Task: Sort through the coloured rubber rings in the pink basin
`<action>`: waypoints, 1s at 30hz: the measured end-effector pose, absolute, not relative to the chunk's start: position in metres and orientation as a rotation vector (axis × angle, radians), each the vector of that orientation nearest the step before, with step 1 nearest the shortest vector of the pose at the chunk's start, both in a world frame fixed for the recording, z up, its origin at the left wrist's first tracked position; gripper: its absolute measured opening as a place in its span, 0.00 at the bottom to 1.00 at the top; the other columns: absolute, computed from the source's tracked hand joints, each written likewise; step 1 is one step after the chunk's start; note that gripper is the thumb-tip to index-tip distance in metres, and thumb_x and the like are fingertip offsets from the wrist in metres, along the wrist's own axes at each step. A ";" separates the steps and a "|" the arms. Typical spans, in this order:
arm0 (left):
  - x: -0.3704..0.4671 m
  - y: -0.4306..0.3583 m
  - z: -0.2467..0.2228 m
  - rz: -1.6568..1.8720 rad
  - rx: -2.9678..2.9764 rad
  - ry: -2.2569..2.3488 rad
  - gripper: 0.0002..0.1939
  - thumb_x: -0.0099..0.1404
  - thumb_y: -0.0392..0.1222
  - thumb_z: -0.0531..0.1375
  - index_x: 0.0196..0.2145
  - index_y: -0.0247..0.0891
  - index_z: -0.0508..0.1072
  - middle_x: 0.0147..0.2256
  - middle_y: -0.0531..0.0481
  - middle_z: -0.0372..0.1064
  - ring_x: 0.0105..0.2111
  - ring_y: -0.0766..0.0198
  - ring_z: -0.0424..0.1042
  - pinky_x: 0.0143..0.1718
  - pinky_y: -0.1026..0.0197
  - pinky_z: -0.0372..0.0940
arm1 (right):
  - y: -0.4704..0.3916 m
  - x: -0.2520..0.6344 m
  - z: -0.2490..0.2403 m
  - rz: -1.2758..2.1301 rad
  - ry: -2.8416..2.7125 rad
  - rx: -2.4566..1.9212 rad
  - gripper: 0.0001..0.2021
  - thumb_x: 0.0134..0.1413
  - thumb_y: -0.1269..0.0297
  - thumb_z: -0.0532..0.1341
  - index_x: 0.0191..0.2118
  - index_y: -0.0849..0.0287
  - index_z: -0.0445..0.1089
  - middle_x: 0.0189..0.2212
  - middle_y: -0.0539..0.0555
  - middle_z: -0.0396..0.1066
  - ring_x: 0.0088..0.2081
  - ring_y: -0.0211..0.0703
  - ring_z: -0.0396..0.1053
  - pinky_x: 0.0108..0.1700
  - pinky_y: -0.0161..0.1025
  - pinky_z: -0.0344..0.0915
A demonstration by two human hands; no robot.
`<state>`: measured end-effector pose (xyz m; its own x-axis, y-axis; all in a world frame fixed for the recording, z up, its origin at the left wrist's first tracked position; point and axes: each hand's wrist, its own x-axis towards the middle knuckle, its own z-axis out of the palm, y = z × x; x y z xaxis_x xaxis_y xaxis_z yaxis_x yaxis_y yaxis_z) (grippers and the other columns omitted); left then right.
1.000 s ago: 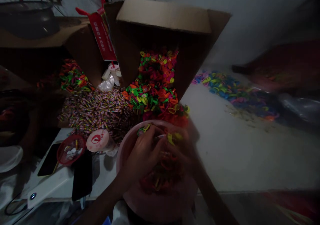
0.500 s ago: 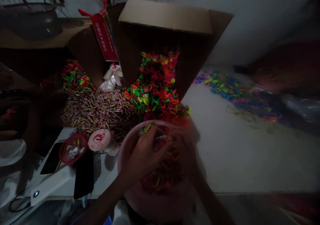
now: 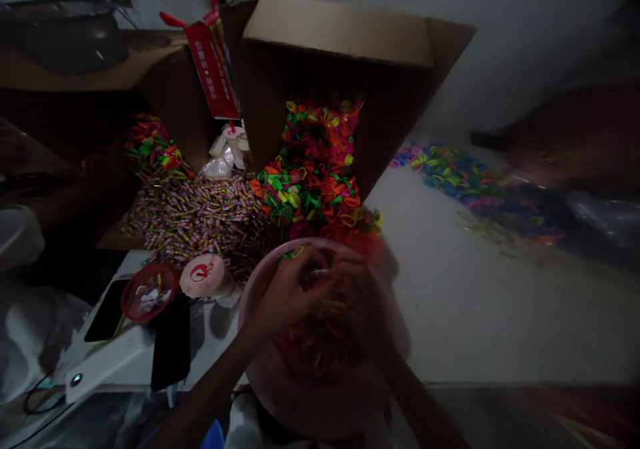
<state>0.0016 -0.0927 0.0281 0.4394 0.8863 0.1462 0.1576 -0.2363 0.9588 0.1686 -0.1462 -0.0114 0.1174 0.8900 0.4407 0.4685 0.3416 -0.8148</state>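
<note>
Both hands are over a round pink basin [image 3: 320,412] that holds orange and red plastic pieces [image 3: 323,342]. My left hand [image 3: 290,292] is closed, its thumb and fingers pinched around a small wrapped piece [image 3: 320,273]; a green and yellow piece [image 3: 293,254] shows beside its fingers. My right hand [image 3: 360,296] is close against it, fingers curled inward and dim; what they hold, if anything, is hidden. Behind the basin, bright plastic pieces [image 3: 310,192] spill from a tipped cardboard box [image 3: 340,29]. A heap of small striped wrapped pieces [image 3: 200,212] lies to the left.
Left of the basin are a lidded cup [image 3: 204,276], a red mesh basket [image 3: 149,294], two dark phones [image 3: 171,346] and a white device [image 3: 107,362]. Blue and green pieces [image 3: 450,172] spread at the right. Another person's arm [image 3: 75,202] shows dimly at the left.
My hands have drawn closer together over the basin, the right one's fingers now curled in toward the left. At the far left, the other person's arm has reached toward the heap.
</note>
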 end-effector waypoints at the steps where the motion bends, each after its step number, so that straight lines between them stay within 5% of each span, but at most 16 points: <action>1: 0.001 -0.091 0.025 0.886 1.641 0.897 0.08 0.67 0.44 0.66 0.38 0.39 0.72 0.39 0.51 0.74 0.38 0.62 0.72 0.41 0.62 0.67 | -0.146 0.168 -0.012 0.483 -1.518 -1.288 0.10 0.75 0.61 0.53 0.48 0.48 0.73 0.49 0.51 0.73 0.50 0.43 0.72 0.51 0.42 0.71; 10: 0.009 -0.093 0.011 0.997 1.499 0.964 0.09 0.57 0.39 0.66 0.27 0.39 0.67 0.29 0.55 0.69 0.30 0.65 0.67 0.31 0.65 0.59 | -0.137 0.174 -0.026 0.483 -1.561 -1.372 0.08 0.70 0.59 0.59 0.42 0.50 0.75 0.49 0.54 0.76 0.51 0.50 0.72 0.55 0.49 0.71; 19: -0.005 -0.099 0.020 0.903 1.569 1.013 0.05 0.73 0.44 0.60 0.40 0.41 0.73 0.38 0.52 0.76 0.36 0.62 0.73 0.38 0.62 0.65 | -0.144 0.163 -0.016 0.425 -1.450 -1.368 0.11 0.75 0.63 0.53 0.44 0.49 0.72 0.43 0.50 0.75 0.46 0.43 0.72 0.49 0.40 0.69; 30: -0.007 -0.100 0.029 0.862 1.803 0.965 0.07 0.70 0.45 0.63 0.40 0.40 0.71 0.39 0.49 0.75 0.37 0.59 0.73 0.37 0.60 0.65 | -0.145 0.170 -0.008 0.419 -1.657 -1.347 0.11 0.72 0.63 0.54 0.40 0.49 0.74 0.42 0.53 0.76 0.47 0.49 0.74 0.50 0.48 0.71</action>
